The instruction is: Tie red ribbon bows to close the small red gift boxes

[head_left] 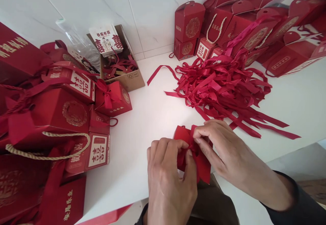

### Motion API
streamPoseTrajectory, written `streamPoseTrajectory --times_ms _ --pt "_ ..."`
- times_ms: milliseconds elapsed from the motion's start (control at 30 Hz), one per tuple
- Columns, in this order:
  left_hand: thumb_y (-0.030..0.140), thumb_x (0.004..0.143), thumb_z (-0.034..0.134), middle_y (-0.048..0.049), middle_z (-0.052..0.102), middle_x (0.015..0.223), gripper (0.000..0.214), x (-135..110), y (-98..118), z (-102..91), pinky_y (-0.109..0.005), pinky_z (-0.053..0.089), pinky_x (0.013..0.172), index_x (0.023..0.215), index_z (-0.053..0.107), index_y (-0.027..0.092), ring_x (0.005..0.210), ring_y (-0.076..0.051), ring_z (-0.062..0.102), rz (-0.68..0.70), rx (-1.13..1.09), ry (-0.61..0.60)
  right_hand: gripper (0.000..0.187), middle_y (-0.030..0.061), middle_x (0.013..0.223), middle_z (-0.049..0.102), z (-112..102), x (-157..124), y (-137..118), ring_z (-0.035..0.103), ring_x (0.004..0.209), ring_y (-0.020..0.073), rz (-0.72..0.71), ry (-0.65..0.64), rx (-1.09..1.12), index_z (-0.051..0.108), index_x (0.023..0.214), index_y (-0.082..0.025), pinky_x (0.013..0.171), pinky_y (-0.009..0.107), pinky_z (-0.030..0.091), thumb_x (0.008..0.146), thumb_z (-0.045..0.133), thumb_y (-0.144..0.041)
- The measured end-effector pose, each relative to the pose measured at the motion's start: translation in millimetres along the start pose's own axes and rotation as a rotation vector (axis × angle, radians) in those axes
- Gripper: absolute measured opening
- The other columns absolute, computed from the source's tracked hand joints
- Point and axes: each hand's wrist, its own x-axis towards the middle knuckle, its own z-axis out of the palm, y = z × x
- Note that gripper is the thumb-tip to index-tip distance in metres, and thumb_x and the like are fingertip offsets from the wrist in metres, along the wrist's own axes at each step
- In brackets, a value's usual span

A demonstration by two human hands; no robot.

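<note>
A small red gift box (204, 166) sits near the front edge of the white table, partly hidden behind my hands. Red ribbon (193, 146) is gathered on top of it. My left hand (171, 174) comes from the left, thumb and forefinger closed on the ribbon at the middle of the box. From the right, my right hand (224, 147) pinches the ribbon between thumb and fingers. Just beyond my right hand lies a tangled heap of red ribbons (219, 86), several loose ends trailing over the table.
Red gift boxes (73, 111), some with rope handles, crowd the left side. A small box with a bow (113, 97) stands by a cardboard box (133, 79) holding cards (105, 40). More red boxes (189, 21) are stacked at the back right against the tiled wall (155, 11).
</note>
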Motion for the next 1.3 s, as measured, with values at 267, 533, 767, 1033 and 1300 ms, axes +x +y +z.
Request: streamPoseTrajectory --times_ms 267,533,767,1033,1300 --pt "0.003 0.093 0.059 -0.0011 0.066 0.084 0.02 3.5 1.0 4.9 -0.035 0.046 0.069 0.09 0.062 0.023 0.078 -0.021 0.054 -0.013 -0.015 0.008 0.018 0.0056 0.101 0.069 -6.5 -0.5 4.0 0.064 0.097 0.0238 -0.065 0.041 -0.082 0.057 0.114 -0.021 0.091 0.042 0.049 0.104 0.053 -0.007" --pt "0.002 0.097 0.058 0.0006 0.068 0.096 0.028 -7.4 -6.3 -1.6 -0.027 0.049 0.075 0.114 0.062 0.024 0.087 -0.015 0.058 0.108 -0.024 0.07 0.018 0.0063 0.1 0.063 -12.7 -8.5 9.7 0.059 0.097 0.0219 -0.126 0.099 -0.102 0.064 0.108 -0.02 0.089 0.04 0.048 0.102 0.057 -0.004" --pt "0.004 0.098 0.061 0.0012 0.067 0.092 0.018 -8.8 -7.7 2.3 -0.026 0.049 0.078 0.103 0.065 0.021 0.084 -0.013 0.061 0.108 0.038 0.213 0.034 0.0069 0.105 0.059 -10.8 -14.1 12.9 0.056 0.099 0.0205 -0.188 0.079 -0.069 0.065 0.111 -0.017 0.089 0.04 0.049 0.096 0.053 0.01" --pt "0.004 0.099 0.058 0.0002 0.066 0.089 0.019 -10.5 -9.3 2.8 -0.03 0.047 0.072 0.102 0.061 0.022 0.079 -0.017 0.056 0.116 0.049 0.151 0.045 0.0056 0.108 0.054 -9.4 -11.9 9.8 0.059 0.102 0.0217 -0.19 0.152 -0.077 0.068 0.109 -0.024 0.085 0.039 0.055 0.091 0.05 0.014" --pt "-0.001 0.096 0.057 -0.0022 0.064 0.096 0.025 -13.1 -12.3 0.8 -0.027 0.051 0.074 0.105 0.061 0.022 0.085 -0.016 0.058 0.152 0.046 0.094 0.044 0.0046 0.103 0.056 -8.7 -9.3 10.4 0.062 0.094 0.0221 -0.13 0.159 -0.066 0.071 0.101 -0.028 0.076 0.038 0.057 0.09 0.052 0.01"
